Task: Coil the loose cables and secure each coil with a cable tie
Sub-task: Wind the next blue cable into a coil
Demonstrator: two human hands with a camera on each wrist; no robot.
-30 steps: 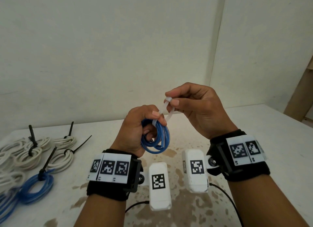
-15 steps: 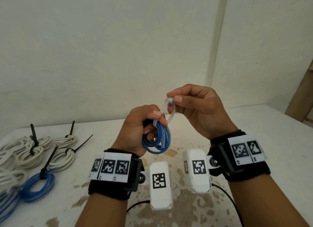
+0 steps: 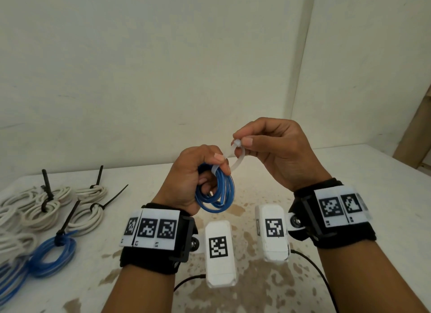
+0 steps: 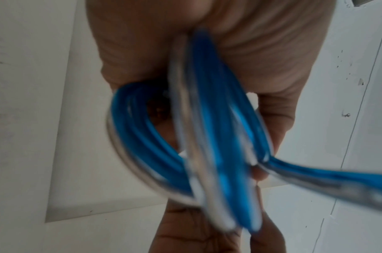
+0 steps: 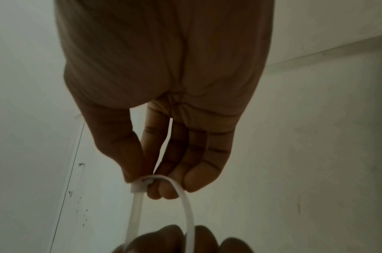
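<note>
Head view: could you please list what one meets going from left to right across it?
Tied white coils → tied blue coil → left hand gripping the blue coil → white cable tie → right hand pinching the tie.

Both bare forearms wear black wristbands (image 3: 154, 259) with white square-patterned marker tags (image 3: 149, 228); a white camera box (image 3: 220, 252) with a black cable (image 3: 189, 279) juts from each.

Head view bright, even; left-wrist view blurred; right-wrist view dim, perhaps backlit.
</note>
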